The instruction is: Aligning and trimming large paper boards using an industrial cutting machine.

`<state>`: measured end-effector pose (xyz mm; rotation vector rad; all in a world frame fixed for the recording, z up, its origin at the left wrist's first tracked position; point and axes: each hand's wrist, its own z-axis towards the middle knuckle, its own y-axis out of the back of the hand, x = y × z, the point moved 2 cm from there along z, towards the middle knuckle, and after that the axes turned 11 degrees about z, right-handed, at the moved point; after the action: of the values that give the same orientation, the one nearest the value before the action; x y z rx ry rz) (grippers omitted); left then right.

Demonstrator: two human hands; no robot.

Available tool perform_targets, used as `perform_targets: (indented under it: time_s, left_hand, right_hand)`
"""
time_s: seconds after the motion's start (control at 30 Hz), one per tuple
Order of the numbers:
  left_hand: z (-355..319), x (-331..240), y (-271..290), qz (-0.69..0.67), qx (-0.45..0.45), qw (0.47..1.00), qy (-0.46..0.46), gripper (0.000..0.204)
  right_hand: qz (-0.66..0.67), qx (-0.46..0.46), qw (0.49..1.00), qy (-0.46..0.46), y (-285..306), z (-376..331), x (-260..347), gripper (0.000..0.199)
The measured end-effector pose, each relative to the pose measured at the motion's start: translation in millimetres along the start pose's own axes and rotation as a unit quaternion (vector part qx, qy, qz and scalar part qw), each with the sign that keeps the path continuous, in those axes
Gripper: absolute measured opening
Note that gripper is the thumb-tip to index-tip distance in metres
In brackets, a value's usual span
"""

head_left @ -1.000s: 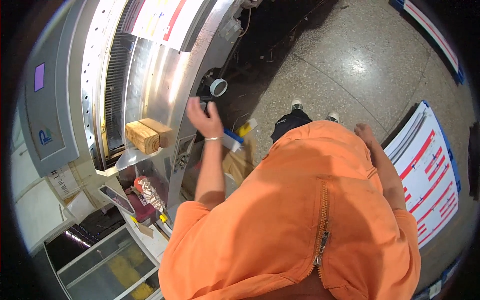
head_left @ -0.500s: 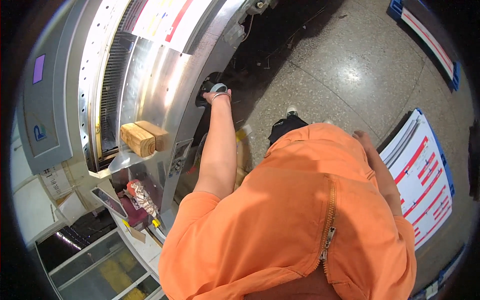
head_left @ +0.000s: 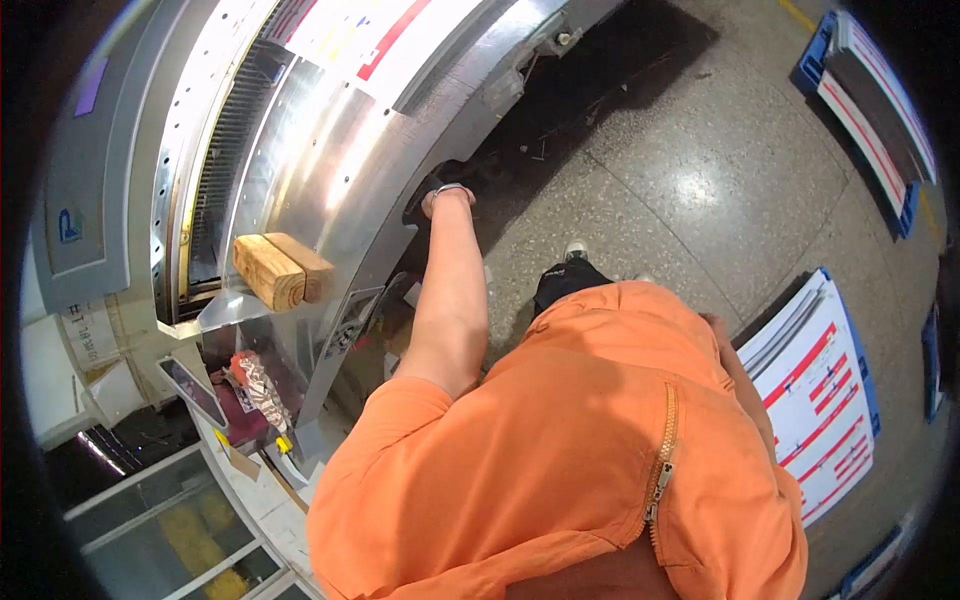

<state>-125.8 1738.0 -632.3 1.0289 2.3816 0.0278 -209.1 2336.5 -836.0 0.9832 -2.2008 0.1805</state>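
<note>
My left hand [head_left: 436, 203] reaches down to a dark round opening [head_left: 415, 203] in the metal side of a large machine [head_left: 375, 215]. Its fingers are hidden in the opening, so what they touch or hold does not show. A silver bangle [head_left: 453, 187] circles the wrist. My right hand [head_left: 712, 322] hangs low beside my orange clothing [head_left: 540, 430], which covers most of it; its fingers cannot be made out. Two wooden blocks [head_left: 270, 270] lie side by side on the machine's metal ledge, left of my left forearm.
A printed sheet with a red stripe [head_left: 385, 45] lies on the machine bed. Printed sheets are stacked at the right [head_left: 815, 400], with another stack [head_left: 870, 130] on a blue pallet farther off. A crumpled foil-like tube [head_left: 262, 390] rests near the machine's lower corner. Speckled floor [head_left: 680, 170] spreads between.
The view has shifted slightly. My left hand has gone deeper into the opening, and the grey ring-shaped thing seen by it is now hidden. My right fingers show less than before.
</note>
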Motion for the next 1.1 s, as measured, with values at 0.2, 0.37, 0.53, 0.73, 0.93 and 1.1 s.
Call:
perform_targets:
  time_s: [0.2,0.37,0.53,0.73,0.93,1.1]
  left_hand:
    - [-17.1,-0.8,4.4,-0.033,0.033,0.997,0.067,0.041]
    - [0.1,6.7,5.2,-0.153,0.145,0.977,0.036,0.05]
    - [7.0,5.0,1.9,0.038,0.122,0.982,-0.137,0.046]
    - [35.7,15.7,-12.1,-0.177,0.17,0.966,-0.078,0.045]
    - [112.4,21.3,-43.1,-0.107,0.412,0.895,-0.134,0.044]
    - [129.0,45.6,-23.3,-0.143,0.33,0.933,0.026,0.025]
  right_hand:
    - [-0.038,-0.034,0.999,-0.004,4.5,-9.3,35.6,0.042]
    - [-0.09,-0.01,0.993,0.074,7.1,5.1,27.2,0.043]
    - [-0.135,0.022,0.99,0.029,20.6,5.4,48.1,0.042]
    - [0.006,0.02,0.999,0.028,21.5,3.1,166.9,0.042]
    - [-0.035,0.008,0.983,0.178,10.6,73.3,330.2,0.045]
    - [-0.112,-0.106,0.882,0.446,-11.2,116.8,501.4,0.045]
